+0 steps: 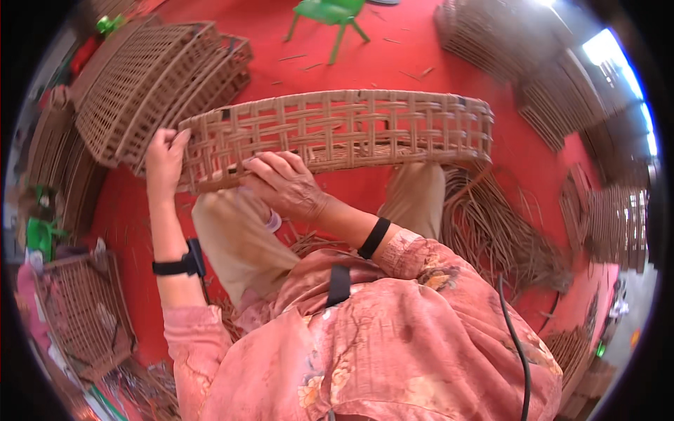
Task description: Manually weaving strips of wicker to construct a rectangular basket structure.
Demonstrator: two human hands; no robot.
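Note:
A long brown woven wicker basket (365, 126) lies across my knees, its open-lattice side facing me. At the basket's left end, my left hand (166, 156) is closed with its fingers pinched against the corner; whether a loose strand is also between them cannot be seen. My right hand (284, 186) grips the basket's near lower edge, left of its middle, with the fingers bent over the weave and the thumb hidden. From the right end a strand (477, 181) trails down toward a heap of loose strands (498, 224) by my right knee.
Stacked woven baskets (151, 84) stand at the far left, close to my left hand. More stacks (505, 42) line the far right. A green chair (330, 12) is at the top, on the red floor (274, 63). A woven panel (84, 309) lies at the lower left.

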